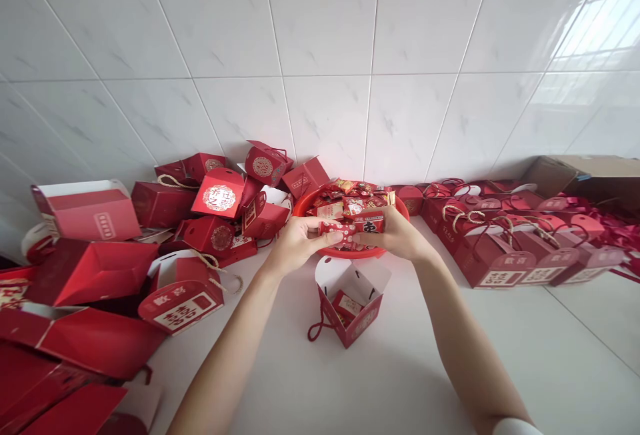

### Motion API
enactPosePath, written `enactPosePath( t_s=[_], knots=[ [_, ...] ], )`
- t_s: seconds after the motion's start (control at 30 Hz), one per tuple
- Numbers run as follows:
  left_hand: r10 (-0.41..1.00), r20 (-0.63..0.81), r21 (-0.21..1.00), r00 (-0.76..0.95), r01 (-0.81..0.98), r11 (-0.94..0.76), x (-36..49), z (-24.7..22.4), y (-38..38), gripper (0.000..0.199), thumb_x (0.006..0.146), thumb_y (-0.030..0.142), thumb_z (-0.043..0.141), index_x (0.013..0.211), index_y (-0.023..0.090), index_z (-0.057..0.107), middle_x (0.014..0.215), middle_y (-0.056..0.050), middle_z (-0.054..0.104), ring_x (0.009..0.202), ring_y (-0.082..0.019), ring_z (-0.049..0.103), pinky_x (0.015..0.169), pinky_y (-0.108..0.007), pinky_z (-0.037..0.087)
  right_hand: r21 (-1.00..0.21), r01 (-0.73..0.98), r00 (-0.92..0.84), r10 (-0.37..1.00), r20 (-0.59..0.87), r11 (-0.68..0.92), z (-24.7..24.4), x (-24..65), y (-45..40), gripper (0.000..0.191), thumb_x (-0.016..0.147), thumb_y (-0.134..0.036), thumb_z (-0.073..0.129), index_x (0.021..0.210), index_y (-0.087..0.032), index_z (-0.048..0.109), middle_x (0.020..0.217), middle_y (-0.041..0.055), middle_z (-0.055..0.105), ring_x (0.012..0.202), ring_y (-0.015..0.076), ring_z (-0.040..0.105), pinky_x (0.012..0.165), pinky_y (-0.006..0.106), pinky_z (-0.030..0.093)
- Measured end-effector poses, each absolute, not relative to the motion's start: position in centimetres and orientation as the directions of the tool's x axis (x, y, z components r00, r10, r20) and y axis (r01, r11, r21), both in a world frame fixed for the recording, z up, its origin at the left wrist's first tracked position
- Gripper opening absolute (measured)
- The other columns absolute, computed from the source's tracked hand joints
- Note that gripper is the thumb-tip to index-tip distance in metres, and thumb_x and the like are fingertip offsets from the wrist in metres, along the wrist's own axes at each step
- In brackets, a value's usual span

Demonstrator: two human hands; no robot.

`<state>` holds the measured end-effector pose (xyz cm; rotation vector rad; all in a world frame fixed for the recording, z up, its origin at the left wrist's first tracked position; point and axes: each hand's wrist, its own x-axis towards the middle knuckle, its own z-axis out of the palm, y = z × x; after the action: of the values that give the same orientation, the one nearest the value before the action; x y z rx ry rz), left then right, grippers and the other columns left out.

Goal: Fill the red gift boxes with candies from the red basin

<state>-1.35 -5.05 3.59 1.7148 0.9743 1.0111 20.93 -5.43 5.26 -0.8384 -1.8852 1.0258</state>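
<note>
Both my hands are raised over the near side of a red basin (400, 205) heaped with wrapped sweets. My left hand (299, 243) pinches a small red candy packet (336, 228) with pale dots between thumb and fingers. In my right hand (393, 235) is a red packet with a dark printed character (370, 223); its thumb reaches across to the dotted packet. Just below the hands stands an open red gift box (367, 320) with a white inside. A few red and cream packets (349, 305) lie in it, and its red cord handle (316, 331) hangs out to the left.
Many red gift boxes (97, 268), several of them open, lie piled in a jumble along the left. Rows of closed boxes with handles (493, 258) stand at the right. Behind them are a cardboard carton (585, 171) and dark pink ribbon (613, 231). A tiled wall (325, 115) borders the back.
</note>
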Motion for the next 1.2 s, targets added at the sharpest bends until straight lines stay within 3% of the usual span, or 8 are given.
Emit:
enactPosePath(
  t_s=[0.23,0.33,0.43,0.6,0.77,0.9,1.07,1.2],
  knots=[
    [0.901,0.187,0.97,0.392,0.069,-0.232,-1.1,3.7,-5.3,0.037,0.077,0.051,0.08,0.096,0.019,0.079,0.094,-0.009,0.08,0.084,-0.028,0.077,0.079,-0.041,0.062,-0.842,0.177,-0.444,0.804,0.395,0.511,5.0,21.5,-5.2,0.035,0.079,-0.035,0.077,0.109,-0.018,0.076,0.102,0.007,0.076,0.095,0.0249,0.069,0.089,0.038,0.055],
    [0.912,0.113,0.99,0.394,0.028,-0.135,-0.9,3.9,-5.4,0.048,0.078,0.063,0.074,0.088,0.017,0.076,0.078,-0.01,0.078,0.067,-0.028,0.076,0.066,-0.041,0.063,-0.807,0.249,-0.385,0.819,0.425,0.535,5.1,21.8,-5.3,0.03,0.078,-0.038,0.078,0.099,-0.017,0.077,0.091,0.0057,0.075,0.089,0.0245,0.069,0.082,0.037,0.056],
    [0.922,0.086,0.996,0.376,-0.012,-0.088,-0.8,4.2,-5.6,0.054,0.077,0.064,0.073,0.096,0.014,0.076,0.073,-0.009,0.076,0.06,-0.025,0.074,0.061,-0.038,0.062,-0.775,0.295,-0.358,0.817,0.452,0.559,5.4,21.9,-5.6,0.025,0.078,-0.041,0.076,0.085,-0.017,0.075,0.082,0.0045,0.072,0.082,0.0229,0.067,0.079,0.036,0.055],
    [0.931,0.179,0.984,0.317,-0.052,-0.171,-0.6,4.3,-5.8,0.046,0.068,0.038,0.085,0.108,0.018,0.076,0.105,-0.009,0.079,0.074,-0.02,0.075,0.075,-0.036,0.064,-0.81,0.216,-0.324,0.823,0.467,0.545,6.0,22.1,-5.9,0.022,0.08,-0.04,0.075,0.085,-0.018,0.073,0.089,0.0049,0.073,0.087,0.0218,0.067,0.084,0.036,0.055],
    [0.926,0.277,0.959,0.258,-0.01,-0.284,-0.3,3.8,-5.9,0.044,0.068,0.03,0.085,0.11,0.02,0.075,0.13,-0.01,0.071,0.1,-0.025,0.073,0.088,-0.037,0.062,-0.94,0.036,-0.208,0.923,0.324,0.338,5.6,22.1,-5.6,0.033,0.077,-0.043,0.078,0.098,-0.017,0.074,0.079,0.0032,0.071,0.071,0.0183,0.066,0.068,0.032,0.056],
    [0.903,0.344,0.932,0.255,0.024,-0.362,-0.1,3.8,-6.1,0.042,0.072,0.033,0.084,0.111,0.02,0.074,0.128,-0.01,0.072,0.107,-0.027,0.072,0.092,-0.038,0.06,-0.953,-0.029,-0.322,0.9,0.293,0.3,5.3,21.6,-5.5,0.033,0.073,-0.046,0.083,0.09,-0.018,0.075,0.079,0.004,0.074,0.071,0.0187,0.068,0.067,0.032,0.058],
    [0.908,0.362,0.928,0.21,0.016,-0.373,0.0,4.2,-6.4,0.046,0.076,0.045,0.081,0.113,0.02,0.075,0.124,-0.01,0.074,0.107,-0.028,0.072,0.092,-0.04,0.06,-0.959,-0.055,-0.318,0.905,0.282,0.279,5.5,21.3,-5.5,0.036,0.067,-0.049,0.086,0.081,-0.017,0.074,0.074,0.0043,0.074,0.067,0.0191,0.069,0.065,0.033,0.059],
    [0.904,0.36,0.931,0.23,-0.019,-0.366,0.1,4.2,-6.4,0.038,0.081,0.047,0.077,0.106,0.018,0.079,0.114,-0.009,0.078,0.113,-0.029,0.069,0.101,-0.041,0.055,-0.953,-0.062,-0.352,0.887,0.299,0.296,5.5,21.6,-5.7,0.033,0.07,-0.047,0.086,0.078,-0.018,0.073,0.073,0.0034,0.072,0.068,0.0188,0.069,0.066,0.032,0.059]
  ],
)
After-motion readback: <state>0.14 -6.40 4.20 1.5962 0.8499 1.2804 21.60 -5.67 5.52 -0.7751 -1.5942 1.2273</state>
